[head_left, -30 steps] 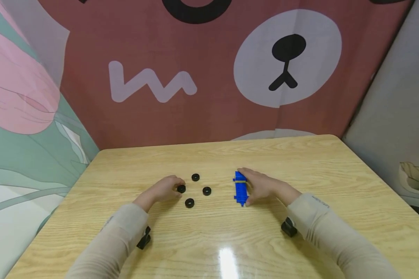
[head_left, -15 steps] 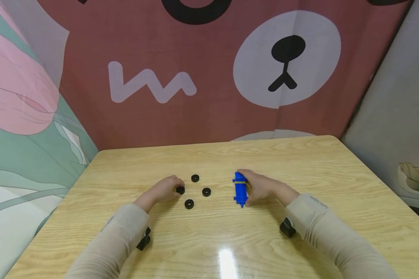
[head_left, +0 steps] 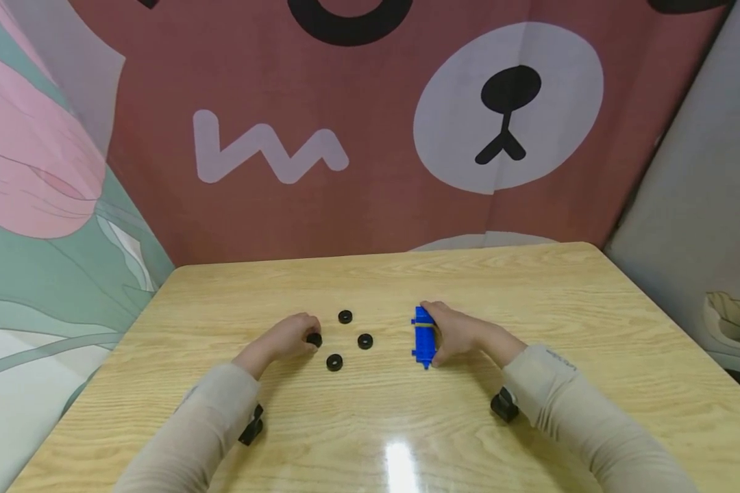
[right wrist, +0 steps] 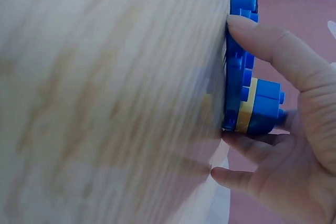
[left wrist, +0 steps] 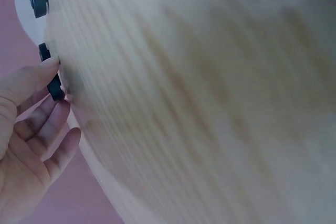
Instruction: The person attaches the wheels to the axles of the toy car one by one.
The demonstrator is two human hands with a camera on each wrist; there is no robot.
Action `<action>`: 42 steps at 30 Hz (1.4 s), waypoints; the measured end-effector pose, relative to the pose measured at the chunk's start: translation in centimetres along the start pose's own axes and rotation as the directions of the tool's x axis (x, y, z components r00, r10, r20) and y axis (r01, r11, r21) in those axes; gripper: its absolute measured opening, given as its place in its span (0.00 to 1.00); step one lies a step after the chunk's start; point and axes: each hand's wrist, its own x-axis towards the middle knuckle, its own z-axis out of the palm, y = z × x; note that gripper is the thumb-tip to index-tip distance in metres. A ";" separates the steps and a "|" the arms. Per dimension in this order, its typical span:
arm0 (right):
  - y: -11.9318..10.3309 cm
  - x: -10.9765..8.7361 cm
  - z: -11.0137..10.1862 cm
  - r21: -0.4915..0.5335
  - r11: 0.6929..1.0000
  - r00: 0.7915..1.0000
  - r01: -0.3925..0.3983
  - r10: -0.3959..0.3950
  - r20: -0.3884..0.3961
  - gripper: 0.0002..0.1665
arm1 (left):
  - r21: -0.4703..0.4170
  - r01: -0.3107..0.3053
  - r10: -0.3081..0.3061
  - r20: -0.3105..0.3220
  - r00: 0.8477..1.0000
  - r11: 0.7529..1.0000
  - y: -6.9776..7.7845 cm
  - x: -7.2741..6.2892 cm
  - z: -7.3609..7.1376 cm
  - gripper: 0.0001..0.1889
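Observation:
Thumb and fingers of my left hand (head_left: 288, 336) pinch a small black toy wheel (left wrist: 55, 88) low over the wooden table. Three more black wheels lie flat to the right of that hand: a far one (head_left: 345, 317), a middle one (head_left: 365, 341) and a near one (head_left: 334, 363). My right hand (head_left: 459, 333) holds a blue toy car base (head_left: 425, 346) by its two ends, thumb at the near end and fingers at the far end. In the right wrist view, studs line its top, and a yellow layer (right wrist: 245, 114) sits under a raised blue block (right wrist: 265, 106).
The light wood tabletop (head_left: 358, 404) reaches back to a reddish-brown curtain (head_left: 370, 212) with a bear print. A black wrist device hangs under each sleeve. On the far right, beyond the table's edge, stands a pale object with a leaf shape (head_left: 736, 315).
My left hand has shifted slightly left with the pinched wheel, away from the other wheels. The right hand and the blue car base stay practically in place.

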 end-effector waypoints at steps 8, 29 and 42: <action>-0.2 -0.2 0.1 -0.043 0.999 0.999 -0.002 0.001 -0.036 0.65 | -0.087 0.047 -0.050 -0.028 0.998 0.995 0.0 -0.6 -0.4 0.12; -2.1 -1.6 -0.4 0.106 0.993 0.986 0.047 -0.029 -0.164 0.69 | -0.182 -0.023 0.003 -0.109 0.994 0.983 1.8 -1.4 -1.1 0.17; -3.4 -2.9 0.1 0.175 0.975 0.970 0.139 -0.097 -0.225 0.68 | -0.187 -0.099 0.065 -0.181 0.981 0.977 3.8 -1.0 -1.3 0.16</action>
